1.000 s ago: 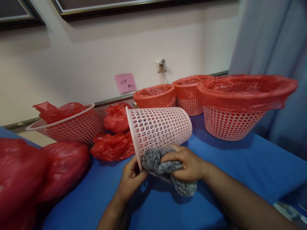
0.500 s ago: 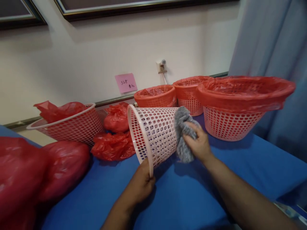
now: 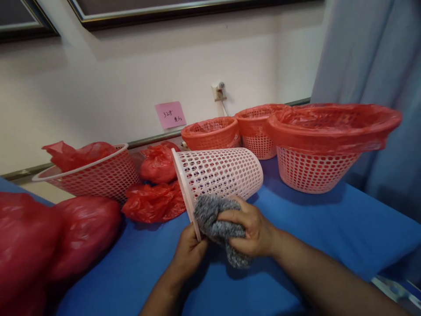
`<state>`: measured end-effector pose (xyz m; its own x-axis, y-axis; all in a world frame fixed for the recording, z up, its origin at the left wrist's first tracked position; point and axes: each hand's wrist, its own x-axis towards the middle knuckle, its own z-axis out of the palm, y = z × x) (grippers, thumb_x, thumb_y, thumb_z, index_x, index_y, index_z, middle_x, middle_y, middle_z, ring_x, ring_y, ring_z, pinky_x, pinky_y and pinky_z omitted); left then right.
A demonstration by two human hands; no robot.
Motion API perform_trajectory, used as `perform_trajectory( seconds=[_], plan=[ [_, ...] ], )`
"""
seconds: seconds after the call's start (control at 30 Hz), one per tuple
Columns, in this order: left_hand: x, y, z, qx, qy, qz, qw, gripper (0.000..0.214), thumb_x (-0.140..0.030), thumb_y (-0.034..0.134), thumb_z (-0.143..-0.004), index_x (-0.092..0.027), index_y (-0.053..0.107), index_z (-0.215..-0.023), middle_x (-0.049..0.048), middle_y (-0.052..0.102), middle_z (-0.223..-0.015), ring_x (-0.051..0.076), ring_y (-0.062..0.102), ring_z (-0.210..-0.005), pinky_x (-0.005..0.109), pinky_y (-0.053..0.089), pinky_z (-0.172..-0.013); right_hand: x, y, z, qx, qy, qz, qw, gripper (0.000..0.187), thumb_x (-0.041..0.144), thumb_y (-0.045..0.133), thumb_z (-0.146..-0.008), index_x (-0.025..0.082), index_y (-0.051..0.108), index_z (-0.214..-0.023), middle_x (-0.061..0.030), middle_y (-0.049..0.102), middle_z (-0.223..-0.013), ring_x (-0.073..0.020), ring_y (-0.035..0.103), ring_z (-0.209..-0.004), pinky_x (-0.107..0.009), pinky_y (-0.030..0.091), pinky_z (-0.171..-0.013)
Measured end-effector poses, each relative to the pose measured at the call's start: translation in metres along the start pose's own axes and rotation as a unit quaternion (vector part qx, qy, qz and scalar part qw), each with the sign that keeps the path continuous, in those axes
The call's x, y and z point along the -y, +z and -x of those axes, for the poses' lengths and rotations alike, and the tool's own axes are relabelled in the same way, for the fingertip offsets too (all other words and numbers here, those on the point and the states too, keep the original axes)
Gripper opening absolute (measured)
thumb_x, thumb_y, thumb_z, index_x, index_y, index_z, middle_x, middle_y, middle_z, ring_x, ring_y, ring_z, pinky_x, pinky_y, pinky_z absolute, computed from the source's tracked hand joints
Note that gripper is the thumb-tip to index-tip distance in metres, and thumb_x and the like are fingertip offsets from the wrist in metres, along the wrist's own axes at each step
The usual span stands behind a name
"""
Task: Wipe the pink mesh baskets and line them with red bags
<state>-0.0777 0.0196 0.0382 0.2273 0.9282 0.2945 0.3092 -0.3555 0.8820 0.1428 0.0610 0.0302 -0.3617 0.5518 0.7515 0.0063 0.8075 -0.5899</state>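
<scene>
A pale pink perforated plastic basket [image 3: 226, 169] lies on its side above the blue-covered table, its mouth turned to the left. My left hand [image 3: 189, 252] grips the lower part of its rim, thumb outside and the other fingers partly hidden. Bunched in my right hand [image 3: 253, 228] is a grey fuzzy cloth [image 3: 219, 219]. The cloth presses against the basket's near side, close to the rim and to my left hand.
Baskets lined with red bags [image 3: 210, 131] stand at the back, a larger lined one [image 3: 319, 171] at the right. Another basket [image 3: 98, 177] holds a red bag at the left. Filled red bags [image 3: 87, 232] lie front left on the blue tablecloth [image 3: 329, 232].
My right hand has moved the cloth from the basket's base end left and down to near the rim. The left hand still holds the rim, and the basket has turned slightly.
</scene>
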Motion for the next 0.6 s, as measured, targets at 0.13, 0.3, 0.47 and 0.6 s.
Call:
perform_trajectory(
  seconds=[0.13, 0.3, 0.47, 0.6],
  plan=[
    [0.004, -0.003, -0.001, 0.003, 0.021, -0.028, 0.999, 0.032, -0.039, 0.066, -0.097, -0.022, 0.079, -0.121, 0.0098, 0.080, -0.114, 0.029, 0.072, -0.110, 0.043, 0.055, -0.107, -0.032, -0.025, -0.009, -0.271, 0.147, 0.064, 0.949, 0.042, 0.026, 0.069, -0.075, 0.026, 0.076, -0.116, -0.0080, 0.072, -0.118, -0.0277, 0.068, -0.110, -0.050, 0.052, -0.107],
    [-0.001, -0.002, -0.004, 0.083, 0.067, -0.109, 0.988, 0.038, -0.025, 0.056, -0.100, -0.026, 0.074, -0.134, 0.0105, 0.076, -0.128, 0.028, 0.068, -0.119, 0.048, 0.048, -0.116, -0.077, -0.068, -0.021, -0.460, 0.338, -0.063, 0.819, 0.047, 0.042, 0.068, -0.073, 0.018, 0.074, -0.113, -0.0080, 0.077, -0.105, -0.0294, 0.070, -0.100, -0.051, 0.054, -0.099],
    [-0.010, -0.006, -0.011, 0.144, 0.066, -0.162, 0.974, 0.042, -0.014, 0.055, -0.096, -0.031, 0.077, -0.128, 0.0104, 0.073, -0.132, 0.028, 0.066, -0.119, 0.043, 0.054, -0.105, -0.063, -0.052, -0.019, -0.376, 0.322, -0.111, 0.862, 0.050, 0.042, 0.071, -0.075, 0.020, 0.072, -0.119, -0.0071, 0.078, -0.111, -0.0287, 0.071, -0.104, -0.047, 0.056, -0.098],
    [-0.012, -0.005, -0.015, 0.147, 0.053, -0.168, 0.973, 0.037, -0.013, 0.060, -0.094, -0.031, 0.081, -0.118, 0.0092, 0.074, -0.131, 0.028, 0.065, -0.121, 0.043, 0.051, -0.110, -0.020, -0.024, -0.009, -0.214, 0.130, -0.031, 0.968, 0.044, 0.031, 0.073, -0.079, 0.026, 0.072, -0.122, -0.0063, 0.074, -0.117, -0.0268, 0.069, -0.109, -0.045, 0.055, -0.101]
  ],
)
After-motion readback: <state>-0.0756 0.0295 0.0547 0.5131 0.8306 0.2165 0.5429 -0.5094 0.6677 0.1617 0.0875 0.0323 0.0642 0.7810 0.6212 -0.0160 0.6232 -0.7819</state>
